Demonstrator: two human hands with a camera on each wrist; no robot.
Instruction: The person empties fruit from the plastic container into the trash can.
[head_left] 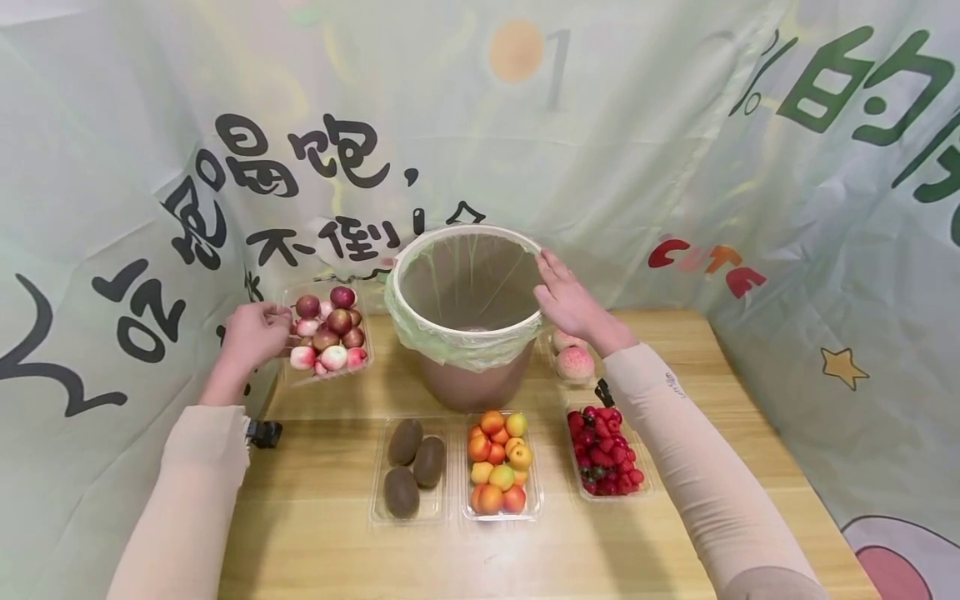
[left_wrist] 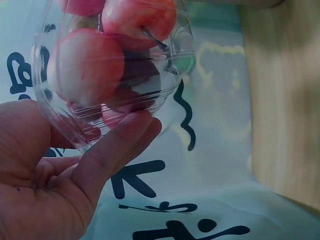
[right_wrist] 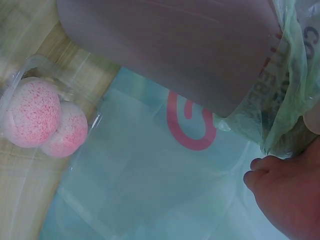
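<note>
My left hand (head_left: 258, 332) grips the edge of a clear plastic box (head_left: 369, 333) of dark red plums (head_left: 326, 337) and small pink-and-white fruits (left_wrist: 87, 67). In the left wrist view the thumb and fingers pinch a corner of this box, which is raised and tilted. My right hand (head_left: 570, 304) holds the right rim of a brown trash bin (head_left: 476, 379), fingers on the outside and thumb at the rim. A thin green bag (head_left: 420, 333) lines the bin and folds over its rim; the bin stands upright on the table (head_left: 315, 517).
Nearer on the table sit clear boxes of kiwifruit (head_left: 429, 461), orange and yellow fruits (head_left: 491, 475), and red berries (head_left: 603, 454). A box with two pink peaches (right_wrist: 32, 112) stands right of the bin, partly behind my right hand. A printed cloth (head_left: 465, 125) surrounds the table.
</note>
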